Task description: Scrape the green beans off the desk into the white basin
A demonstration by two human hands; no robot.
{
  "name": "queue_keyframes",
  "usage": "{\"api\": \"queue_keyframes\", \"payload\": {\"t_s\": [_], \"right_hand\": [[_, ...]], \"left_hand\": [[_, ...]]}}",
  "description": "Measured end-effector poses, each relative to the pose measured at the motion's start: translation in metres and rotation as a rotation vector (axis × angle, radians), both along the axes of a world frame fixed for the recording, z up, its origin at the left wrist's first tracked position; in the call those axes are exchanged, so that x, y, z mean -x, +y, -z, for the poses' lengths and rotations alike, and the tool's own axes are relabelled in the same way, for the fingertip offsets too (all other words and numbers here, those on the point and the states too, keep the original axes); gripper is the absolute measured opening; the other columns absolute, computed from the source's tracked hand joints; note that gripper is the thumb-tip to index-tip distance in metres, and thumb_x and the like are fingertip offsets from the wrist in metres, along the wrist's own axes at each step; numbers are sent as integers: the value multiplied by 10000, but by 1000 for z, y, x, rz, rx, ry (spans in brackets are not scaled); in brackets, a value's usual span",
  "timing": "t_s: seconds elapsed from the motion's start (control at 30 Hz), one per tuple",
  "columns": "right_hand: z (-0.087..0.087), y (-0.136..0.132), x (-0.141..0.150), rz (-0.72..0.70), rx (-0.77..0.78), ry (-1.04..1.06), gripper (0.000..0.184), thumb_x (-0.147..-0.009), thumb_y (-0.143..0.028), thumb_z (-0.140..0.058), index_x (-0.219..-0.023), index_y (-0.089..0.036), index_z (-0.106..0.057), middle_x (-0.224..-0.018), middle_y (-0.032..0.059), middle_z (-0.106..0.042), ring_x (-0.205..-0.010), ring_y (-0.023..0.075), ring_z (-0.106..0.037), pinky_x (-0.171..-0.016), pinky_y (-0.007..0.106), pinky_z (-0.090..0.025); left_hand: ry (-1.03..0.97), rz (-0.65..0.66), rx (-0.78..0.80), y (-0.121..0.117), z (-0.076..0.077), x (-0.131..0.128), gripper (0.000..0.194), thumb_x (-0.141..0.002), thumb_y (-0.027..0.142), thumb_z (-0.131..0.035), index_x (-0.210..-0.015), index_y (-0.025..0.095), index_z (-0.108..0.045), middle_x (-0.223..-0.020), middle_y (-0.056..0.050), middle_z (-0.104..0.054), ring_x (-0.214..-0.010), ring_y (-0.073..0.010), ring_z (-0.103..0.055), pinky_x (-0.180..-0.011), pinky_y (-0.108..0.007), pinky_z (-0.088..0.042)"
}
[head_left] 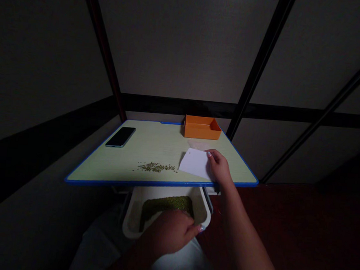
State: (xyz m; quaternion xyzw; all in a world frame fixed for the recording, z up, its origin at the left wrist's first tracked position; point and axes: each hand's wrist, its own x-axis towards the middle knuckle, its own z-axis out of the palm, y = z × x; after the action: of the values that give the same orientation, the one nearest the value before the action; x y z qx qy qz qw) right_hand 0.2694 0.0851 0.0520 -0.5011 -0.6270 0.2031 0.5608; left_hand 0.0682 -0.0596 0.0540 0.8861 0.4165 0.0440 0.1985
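My right hand (pixel 219 166) is closed on a white card (pixel 195 162) with a small hole in its upper left corner. The card is low over the table's front right part, to the right of a loose scatter of small green beans (pixel 156 167). Below the table edge, my left hand (pixel 174 231) grips the near right rim of a white tub (pixel 132 227), its thumb lying on the rim and its other fingers largely hidden. Inside the tub lies a heap of green beans (pixel 174 202). A clear plastic piece (pixel 198 145) rests just behind the card.
An orange open box (pixel 202 132) stands at the back right of the pale table (pixel 154 141), which has a blue edge. A dark-screened phone (pixel 121 137) lies at the left. Dark panelled walls (pixel 181 42) close in behind and at the left.
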Motion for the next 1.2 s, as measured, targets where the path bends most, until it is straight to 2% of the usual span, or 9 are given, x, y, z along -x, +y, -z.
{"api": "queue_keyframes", "payload": {"t_s": [0.47, 0.83, 1.2], "right_hand": [[-1, 8, 7, 58, 29, -44, 306, -866, -411, -460, -945, -201, -668, -928, 95, -733, -862, 257, -636, -773, 353, -459], [1, 12, 8, -28, 25, -43, 306, -866, -382, -462, -964, -199, -686, -953, 84, -734, -898, 254, -640, -803, 359, -470], [-2, 7, 7, -61, -11, 43, 298, -873, -413, -478, -911, -202, -685, -914, 64, -735, -881, 241, -648, -810, 351, -481]], "left_hand": [[21, 5, -19, 0, 1, -5, 557, -999, 490, -330, -858, 168, -762, -836, -112, -765, -731, -246, -697, -582, -348, -308], [44, -19, 17, -5, -8, -6, 490, -982, 460, -386, -843, 172, -757, -839, -110, -769, -753, -256, -712, -583, -348, -322], [32, -29, 39, 3, -5, -2, 543, -994, 494, -335, -820, 192, -751, -817, -84, -767, -736, -222, -700, -582, -328, -322]]}}
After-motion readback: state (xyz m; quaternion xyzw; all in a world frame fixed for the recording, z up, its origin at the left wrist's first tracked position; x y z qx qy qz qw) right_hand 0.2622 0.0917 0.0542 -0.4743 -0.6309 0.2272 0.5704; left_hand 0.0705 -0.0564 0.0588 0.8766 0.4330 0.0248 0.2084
